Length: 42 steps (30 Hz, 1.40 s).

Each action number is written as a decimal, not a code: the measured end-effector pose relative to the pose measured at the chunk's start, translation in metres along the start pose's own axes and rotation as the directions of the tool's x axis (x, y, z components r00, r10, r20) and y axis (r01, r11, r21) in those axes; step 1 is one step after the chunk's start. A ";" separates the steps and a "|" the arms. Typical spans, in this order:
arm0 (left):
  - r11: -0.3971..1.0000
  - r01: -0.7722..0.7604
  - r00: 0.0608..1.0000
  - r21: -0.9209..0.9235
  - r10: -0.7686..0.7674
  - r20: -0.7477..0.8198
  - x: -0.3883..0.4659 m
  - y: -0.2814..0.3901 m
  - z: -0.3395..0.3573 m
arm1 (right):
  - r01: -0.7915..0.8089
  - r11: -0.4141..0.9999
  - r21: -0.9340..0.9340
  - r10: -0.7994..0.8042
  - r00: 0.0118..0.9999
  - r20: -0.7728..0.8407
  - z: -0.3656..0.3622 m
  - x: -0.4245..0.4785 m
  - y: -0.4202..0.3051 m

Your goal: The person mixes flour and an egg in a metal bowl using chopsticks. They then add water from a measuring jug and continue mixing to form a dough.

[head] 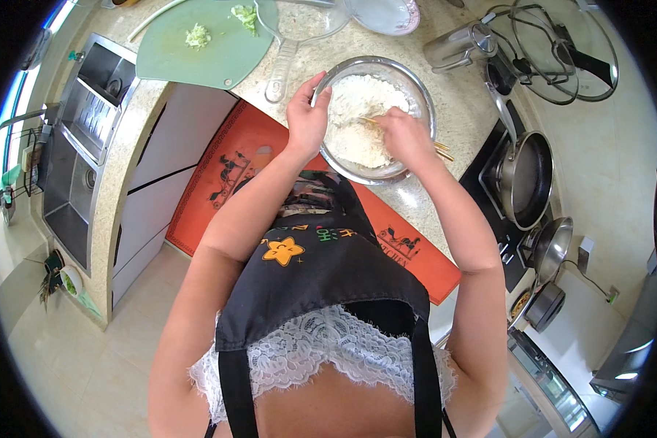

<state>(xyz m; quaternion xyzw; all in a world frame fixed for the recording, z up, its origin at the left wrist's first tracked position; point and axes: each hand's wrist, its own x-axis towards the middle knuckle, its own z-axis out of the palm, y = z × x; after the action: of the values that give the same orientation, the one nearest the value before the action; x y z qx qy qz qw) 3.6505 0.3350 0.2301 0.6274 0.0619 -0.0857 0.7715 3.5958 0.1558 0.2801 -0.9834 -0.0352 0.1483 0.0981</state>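
A round stainless steel mixing bowl [429,104] stands on the stone worktop in front of me. Inside it lies a heap of white flour [361,97], with a slightly yellower, crumbly patch on the near side. My left hand [309,117] holds the bowl's left rim, thumb on the inside and fingers mostly hidden outside. Over the bowl, my right hand [407,137] grips wooden chopsticks [443,152]. Their thin ends reach into the flour, and their other ends stick out to the right, past the hand.
Chopped pale green vegetable lies on a green cutting board [180,63] at the far left. Beside it is a clear plastic strainer [282,65]. A white bowl [386,15], a steel jug [460,46] and glass lids [566,55] stand behind. A frying pan [527,180] sits on the hob at right.
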 end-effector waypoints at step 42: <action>1.000 0.002 1.000 -0.005 -0.002 0.012 0.000 -0.008 -0.003 | 0.136 0.971 -0.196 -0.134 0.991 0.022 -0.013 0.006 0.013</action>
<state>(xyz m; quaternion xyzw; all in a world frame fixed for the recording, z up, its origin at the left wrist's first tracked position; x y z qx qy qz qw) 3.6492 0.3359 0.2218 0.6247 0.0580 -0.0899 0.7735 3.6062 0.1414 0.2877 -0.9830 -0.1169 0.1414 0.0102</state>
